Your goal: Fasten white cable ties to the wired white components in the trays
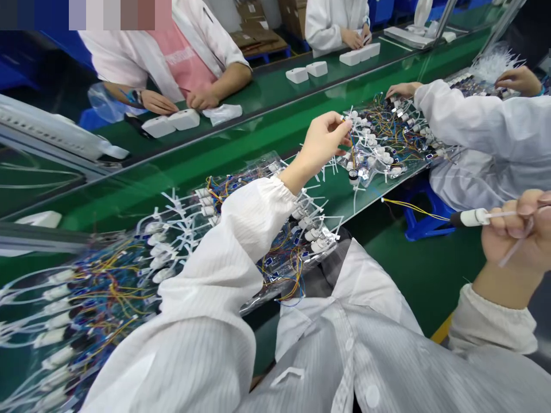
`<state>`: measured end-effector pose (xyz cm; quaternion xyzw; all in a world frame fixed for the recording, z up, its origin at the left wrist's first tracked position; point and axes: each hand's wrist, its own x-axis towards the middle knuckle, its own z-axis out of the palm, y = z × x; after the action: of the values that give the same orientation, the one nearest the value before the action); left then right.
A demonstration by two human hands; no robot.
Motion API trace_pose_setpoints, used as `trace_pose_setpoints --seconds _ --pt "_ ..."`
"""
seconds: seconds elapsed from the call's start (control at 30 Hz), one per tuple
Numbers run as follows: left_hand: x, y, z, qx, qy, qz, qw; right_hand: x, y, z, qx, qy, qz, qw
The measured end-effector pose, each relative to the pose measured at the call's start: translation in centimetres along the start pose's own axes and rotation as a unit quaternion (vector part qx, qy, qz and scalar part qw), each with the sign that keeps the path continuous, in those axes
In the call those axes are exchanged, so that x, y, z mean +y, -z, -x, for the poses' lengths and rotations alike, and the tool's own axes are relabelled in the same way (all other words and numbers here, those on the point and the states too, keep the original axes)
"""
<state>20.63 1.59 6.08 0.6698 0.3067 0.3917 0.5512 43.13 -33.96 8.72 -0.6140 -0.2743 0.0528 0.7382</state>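
My left hand [325,137] is closed in a pinch at the upper end of thin coloured wires [353,150]. Below it, by the edge of a heap, a small black-and-white cylinder [353,177] appears joined to those wires. At the right, my right hand [519,232] grips a white cable tie [516,245] fastened at a white-and-black cylindrical part [472,217]. Yellow wires [415,209] stretch leftward from that part to a small white connector [383,200]. Under my left forearm lies a batch of wired parts with cable ties [312,232] on clear plastic.
More wired parts [60,321] cover the bench at left. A co-worker's sleeve [469,112] and hand [402,90] reach over the right heap [387,135]. Across the green line [258,135], two people handle white housings [185,119]. A blue stool [424,215] stands below.
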Motion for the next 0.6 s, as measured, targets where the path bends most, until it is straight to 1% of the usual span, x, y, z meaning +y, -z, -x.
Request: trace_pose_setpoints --seconds 0.1,0.17,0.2,0.27,0.33,0.43,0.53,0.6 --pt "-2.8 0.5 -0.3 0.004 0.056 -0.041 0.998 0.3 0.3 0.2 -0.008 -0.008 0.011 1.0" --pt "-4.6 0.9 0.0 -0.01 0.103 -0.088 0.991 0.6 0.6 0.2 -0.008 -0.018 0.014 1.0" --pt "-5.5 1.2 0.2 -0.03 0.119 -0.122 0.985 0.7 0.7 0.3 -0.007 -0.024 0.015 1.0" --pt "-7.2 1.4 0.7 -0.099 0.126 -0.203 0.966 1.1 0.8 0.3 -0.007 -0.037 0.018 0.999" --pt "-8.5 1.3 1.1 -0.177 0.102 -0.274 0.94 1.4 0.8 0.4 -0.014 -0.051 0.026 0.998" --pt "-10.0 0.0 1.6 -0.265 0.032 -0.35 0.898 1.8 0.6 0.7 -0.022 -0.063 0.036 0.997" --pt "-10.9 -1.4 1.7 -0.331 -0.047 -0.397 0.855 2.1 0.9 0.7 -0.03 -0.071 0.044 0.996" --pt "-11.1 -1.8 1.6 -0.36 -0.068 -0.421 0.83 2.5 2.2 0.0 -0.016 -0.068 0.062 0.996"
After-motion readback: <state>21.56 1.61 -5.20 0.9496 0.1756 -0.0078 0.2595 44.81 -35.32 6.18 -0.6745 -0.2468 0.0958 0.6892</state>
